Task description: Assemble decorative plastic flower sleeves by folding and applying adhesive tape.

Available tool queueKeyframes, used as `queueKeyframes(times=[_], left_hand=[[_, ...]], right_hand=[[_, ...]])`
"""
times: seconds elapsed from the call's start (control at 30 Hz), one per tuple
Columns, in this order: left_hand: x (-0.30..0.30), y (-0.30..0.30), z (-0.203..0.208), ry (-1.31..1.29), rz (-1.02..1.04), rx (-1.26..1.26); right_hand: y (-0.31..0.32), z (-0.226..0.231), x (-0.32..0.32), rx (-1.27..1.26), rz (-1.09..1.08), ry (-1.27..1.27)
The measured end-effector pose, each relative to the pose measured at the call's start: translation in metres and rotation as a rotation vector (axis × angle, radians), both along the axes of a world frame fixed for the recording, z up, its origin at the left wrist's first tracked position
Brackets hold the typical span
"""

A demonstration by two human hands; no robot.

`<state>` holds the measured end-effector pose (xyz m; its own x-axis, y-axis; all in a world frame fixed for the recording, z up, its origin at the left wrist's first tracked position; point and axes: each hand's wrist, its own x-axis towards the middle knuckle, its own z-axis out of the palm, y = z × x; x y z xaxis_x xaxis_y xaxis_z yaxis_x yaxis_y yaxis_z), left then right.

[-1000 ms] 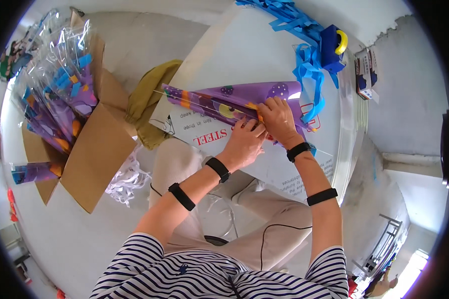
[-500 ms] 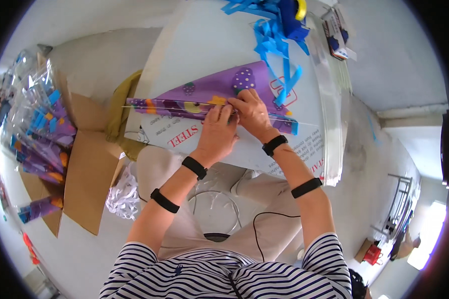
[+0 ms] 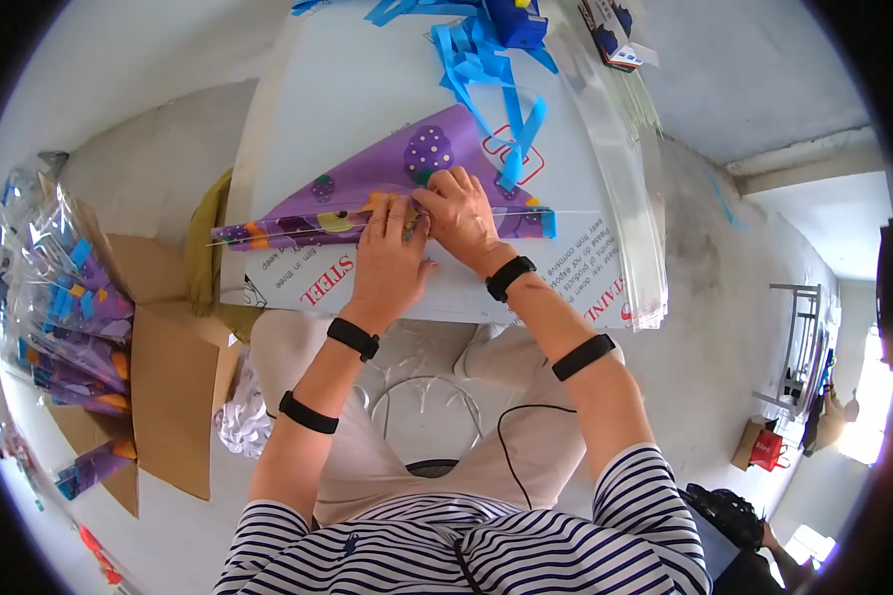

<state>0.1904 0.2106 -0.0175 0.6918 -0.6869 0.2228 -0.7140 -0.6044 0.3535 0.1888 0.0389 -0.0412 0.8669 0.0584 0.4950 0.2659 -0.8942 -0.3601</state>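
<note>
A purple printed sheet (image 3: pixel 387 164) with dotted fruit shapes lies on the white board in front of me, looking like a partly rolled kite. Its near edge forms a long narrow roll with a thin pale rod along it and a blue end at the right. My left hand (image 3: pixel 389 268) is closed over the middle of the roll, fingers on top and thumb to the near side. Right beside it, my right hand (image 3: pixel 458 218) has bent fingers pinching the same roll. The fingertips partly hide what lies between them.
Blue ribbon strips (image 3: pixel 511 99) lie beyond the sheet, by a blue tape dispenser (image 3: pixel 516 25). Clear plastic sleeves (image 3: pixel 625 228) line the board's right side. At left stands an open cardboard box (image 3: pixel 174 397) with bagged purple pieces (image 3: pixel 79 317). White ribbon scraps (image 3: pixel 243 412) lie near my leg.
The whole view has shifted, so the board and hands sit further left. Both hands stay on the roll; the sheet lies a little flatter and my left thumb shows more.
</note>
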Motion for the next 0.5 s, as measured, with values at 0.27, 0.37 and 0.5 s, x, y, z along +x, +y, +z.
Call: queueKeyframes(times=[0.27,0.37,0.5], left_hand=[[0.001,0.002,-0.003,-0.029,-0.029,0.061],[0.002,0.001,-0.003,-0.031,-0.040,0.068],[0.002,0.001,-0.003,-0.032,-0.034,0.090]], right_hand=[[-0.008,-0.001,0.002,-0.060,-0.009,0.011],[-0.007,0.001,-0.003,-0.064,0.025,0.074],[-0.009,0.004,-0.019,-0.070,0.054,0.116]])
